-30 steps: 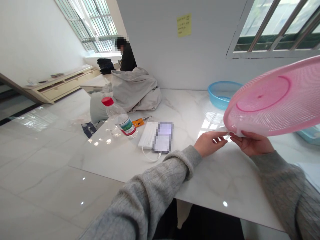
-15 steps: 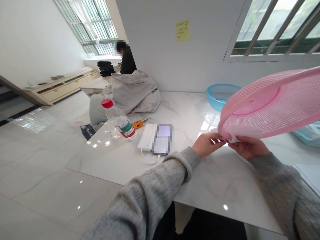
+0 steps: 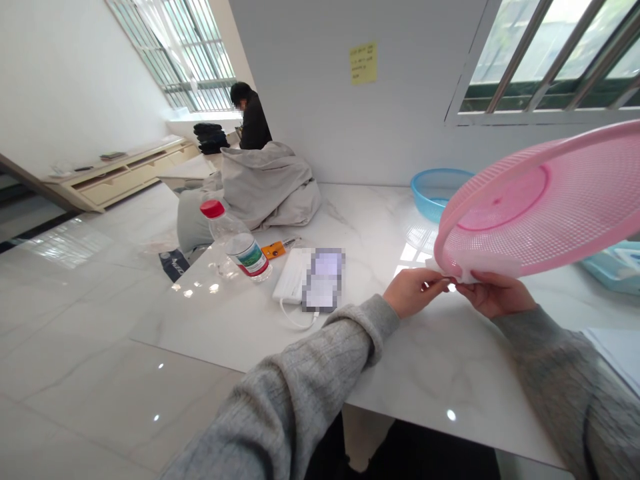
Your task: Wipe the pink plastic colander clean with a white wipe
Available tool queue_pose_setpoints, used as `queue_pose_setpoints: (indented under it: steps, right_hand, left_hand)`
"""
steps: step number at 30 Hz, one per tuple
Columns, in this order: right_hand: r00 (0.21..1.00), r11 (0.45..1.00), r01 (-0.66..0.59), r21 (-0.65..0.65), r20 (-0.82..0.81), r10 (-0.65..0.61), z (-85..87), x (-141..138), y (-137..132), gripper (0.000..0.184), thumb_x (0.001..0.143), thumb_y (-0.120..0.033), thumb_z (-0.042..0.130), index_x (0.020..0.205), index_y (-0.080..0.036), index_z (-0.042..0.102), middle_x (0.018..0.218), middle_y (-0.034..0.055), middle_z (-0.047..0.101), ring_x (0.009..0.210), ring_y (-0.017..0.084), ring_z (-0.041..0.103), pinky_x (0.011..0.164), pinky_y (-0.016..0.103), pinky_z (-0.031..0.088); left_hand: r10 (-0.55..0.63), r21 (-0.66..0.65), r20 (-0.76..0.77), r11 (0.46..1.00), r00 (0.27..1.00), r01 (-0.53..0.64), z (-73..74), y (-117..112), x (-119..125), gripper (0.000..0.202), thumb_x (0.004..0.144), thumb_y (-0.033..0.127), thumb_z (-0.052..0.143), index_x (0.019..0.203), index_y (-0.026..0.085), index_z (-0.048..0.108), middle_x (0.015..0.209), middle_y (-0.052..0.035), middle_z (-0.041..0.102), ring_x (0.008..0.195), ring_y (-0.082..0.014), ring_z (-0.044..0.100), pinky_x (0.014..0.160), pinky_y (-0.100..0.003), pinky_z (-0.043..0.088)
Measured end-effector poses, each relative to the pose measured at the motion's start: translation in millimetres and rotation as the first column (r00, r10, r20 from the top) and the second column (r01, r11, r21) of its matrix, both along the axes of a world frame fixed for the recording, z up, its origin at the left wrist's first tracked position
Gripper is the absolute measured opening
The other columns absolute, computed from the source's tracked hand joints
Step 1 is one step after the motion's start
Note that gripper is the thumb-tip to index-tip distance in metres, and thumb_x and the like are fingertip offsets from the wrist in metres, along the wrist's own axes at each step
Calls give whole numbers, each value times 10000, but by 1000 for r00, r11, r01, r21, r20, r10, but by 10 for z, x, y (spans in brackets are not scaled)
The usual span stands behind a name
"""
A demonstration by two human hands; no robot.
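A pink mesh basket is tilted up on its side, its hollow facing me and its lower left rim above the table. Around that rim lies a thin white wipe or tissue. My right hand is closed on the rim through the white wipe, thumb on top. My left hand pinches at the lower left of the rim, fingertips close to those of my right; the wipe's edge seems to be between them, though the fingers partly hide it.
A blue basket stands behind the pink one, and a light-blue tray at the right. Left on the marble-patterned table are a red-capped bottle, a white power bank, a phone and grey cloth. A person sits farther back.
The pink basket has tipped slightly, so more of its inside and base shows. Both hands stay at the rim, with only small finger movements.
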State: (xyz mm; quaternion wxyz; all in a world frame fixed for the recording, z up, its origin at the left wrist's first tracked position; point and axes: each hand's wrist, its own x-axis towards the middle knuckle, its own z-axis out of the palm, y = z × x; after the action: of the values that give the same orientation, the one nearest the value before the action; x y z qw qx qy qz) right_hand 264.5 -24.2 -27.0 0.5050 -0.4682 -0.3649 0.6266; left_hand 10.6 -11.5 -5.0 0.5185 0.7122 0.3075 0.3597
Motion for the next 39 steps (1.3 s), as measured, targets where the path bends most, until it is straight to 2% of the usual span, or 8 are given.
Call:
queue_pose_setpoints:
  steps: [3, 6, 11, 15, 19, 27, 33, 39]
  right_hand:
    - [999, 999, 36, -28, -21, -37, 75, -56, -18, 173, 799, -342, 824, 969, -364, 809, 1063, -45, 859, 976, 247, 838, 1040, 446, 690]
    - [1000, 999, 19, -45, -19, -20, 135, -96, -45, 188, 768, -347, 845, 955, -353, 821, 1057, -34, 858, 976, 256, 834, 1030, 446, 697]
    - [996, 999, -42, 17, 79, 40, 157, -76, -86, 173, 870, -377, 797, 1041, -380, 823, 1101, -22, 851, 1061, 307, 818, 1128, 573, 640]
    - [990, 995, -87, 55, 115, 81, 185, -87, -123, 145, 924, -382, 754, 1046, -380, 832, 1064, -20, 843, 1051, 294, 807, 1110, 553, 652]
    - [991, 996, -78, 33, 111, 73, 200, -109, -129, 171, 897, -362, 788, 1061, -378, 836, 1162, -25, 837, 1110, 293, 796, 1058, 507, 679]
    - [984, 996, -84, 30, 163, 78, 171, -76, -135, 198, 874, -380, 797, 1070, -373, 829, 1075, 5, 846, 1039, 306, 811, 1000, 511, 700]
    - [978, 993, -114, -29, 175, 117, 291, -118, -206, 161, 869, -411, 785, 1017, -378, 837, 1122, 24, 852, 1086, 344, 813, 961, 522, 704]
    - [985, 986, -166, -21, 52, 167, 260, -101, -189, 224, 764, -382, 888, 981, -333, 859, 1069, 40, 859, 897, 298, 832, 712, 373, 732]
  left_hand:
    - [17, -45, 36, 999, 999, -15, -1, -13, 20, 278, 1028, 451, 681, 1003, 233, 853, 985, -43, 824, 855, -140, 703, 888, -268, 557]
    - [20, -218, 158, 976, 987, 15, 13, -24, 56, 266, 1007, 427, 710, 964, 192, 827, 906, -45, 801, 786, -122, 683, 850, -275, 569]
    - [81, -541, 259, 838, 963, 75, 107, -46, 85, 230, 944, 348, 776, 824, 151, 766, 767, -30, 745, 668, -103, 652, 789, -289, 584]
    - [109, -659, 276, 745, 955, 105, 149, -45, 73, 261, 905, 351, 800, 779, 131, 737, 736, -44, 728, 601, -117, 649, 705, -311, 582]
    - [145, -763, 289, 632, 946, 136, 172, -26, 56, 208, 905, 283, 756, 778, 122, 724, 711, -47, 702, 581, -117, 631, 653, -293, 569]
    - [153, -888, 292, 411, 944, 208, 262, -2, 31, 306, 1024, 169, 547, 773, 115, 712, 669, -24, 662, 536, -71, 562, 592, -215, 531]
    - [104, -897, 322, 350, 941, 269, 285, -14, -1, 294, 1043, 138, 515, 821, 100, 704, 697, -45, 685, 553, -75, 598, 619, -210, 531]
    - [37, -914, 331, 261, 943, 311, 168, 76, -8, 278, 1049, 202, 487, 912, 93, 704, 743, -90, 717, 618, -122, 675, 684, -248, 578]
